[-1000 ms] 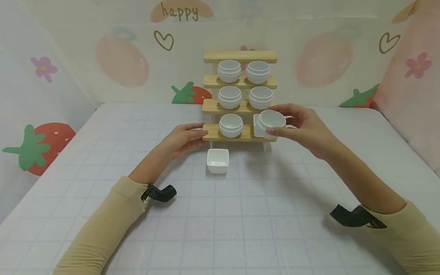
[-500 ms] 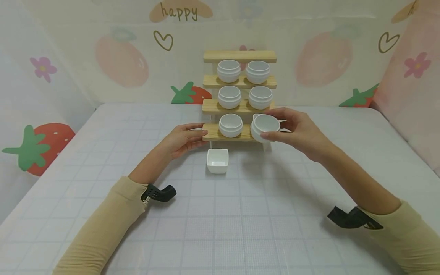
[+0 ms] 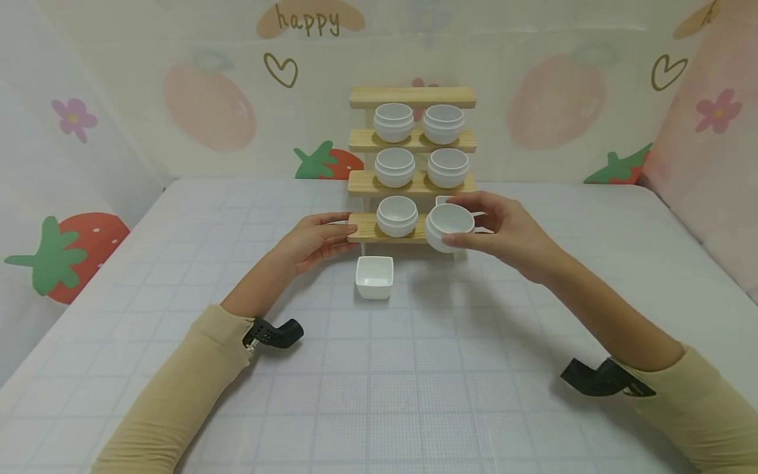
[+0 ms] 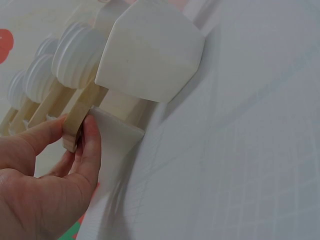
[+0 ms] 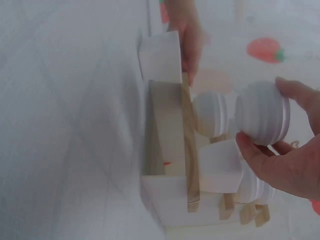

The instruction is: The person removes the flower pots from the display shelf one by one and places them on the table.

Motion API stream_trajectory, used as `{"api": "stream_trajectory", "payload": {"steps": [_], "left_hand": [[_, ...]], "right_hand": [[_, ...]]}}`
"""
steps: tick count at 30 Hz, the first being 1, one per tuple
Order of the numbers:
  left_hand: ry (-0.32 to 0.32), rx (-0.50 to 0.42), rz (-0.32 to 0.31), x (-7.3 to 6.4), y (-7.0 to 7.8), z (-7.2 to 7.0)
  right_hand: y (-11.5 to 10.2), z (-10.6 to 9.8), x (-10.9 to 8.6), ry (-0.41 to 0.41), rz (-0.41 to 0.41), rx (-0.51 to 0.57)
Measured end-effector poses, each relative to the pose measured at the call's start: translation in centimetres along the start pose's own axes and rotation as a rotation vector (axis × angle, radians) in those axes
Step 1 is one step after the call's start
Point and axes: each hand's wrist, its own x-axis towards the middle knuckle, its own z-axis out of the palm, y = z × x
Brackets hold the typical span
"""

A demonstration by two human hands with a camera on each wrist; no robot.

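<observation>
My right hand point(image 3: 503, 234) holds a round white ridged bowl point(image 3: 449, 224) between thumb and fingers, in front of the rack's bottom shelf. In the right wrist view this bowl point(image 5: 260, 112) is off the shelf, apart from a square white bowl point(image 5: 220, 165) standing there. From the head, only a corner of that square bowl shows. My left hand point(image 3: 322, 243) pinches the left end of the bottom wooden shelf point(image 3: 367, 227); the left wrist view shows thumb and fingers on the board point(image 4: 82, 112). A round bowl point(image 3: 397, 217) sits on the shelf between my hands.
A second square white bowl point(image 3: 375, 278) stands on the table in front of the rack. Two round bowls sit on each of the middle shelves point(image 3: 361, 183). The top shelf point(image 3: 412, 97) is bare wood. A printed cloth wall point(image 3: 296, 118) stands close behind.
My right hand has carried the round bowl left and toward me, so it covers more of the square bowl behind. The left hand stays on the shelf end.
</observation>
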Motion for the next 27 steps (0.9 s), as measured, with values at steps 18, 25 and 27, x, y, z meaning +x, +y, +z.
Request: {"api": "stream_trajectory", "payload": {"steps": [18,25,27], "left_hand": [[-0.008,0.012,0.012,0.0,-0.1,0.0],[-0.006,0.016,0.014,0.0,0.0,0.1],[-0.006,0.016,0.014,0.1,0.0,0.1]], "right_hand": [[0.6,1.1,0.1,-0.046,-0.017,0.042],[1.0,1.5,0.3,-0.077,-0.002,0.055],[1.1,1.6,0.3,-0.082,0.000,0.059]]}}
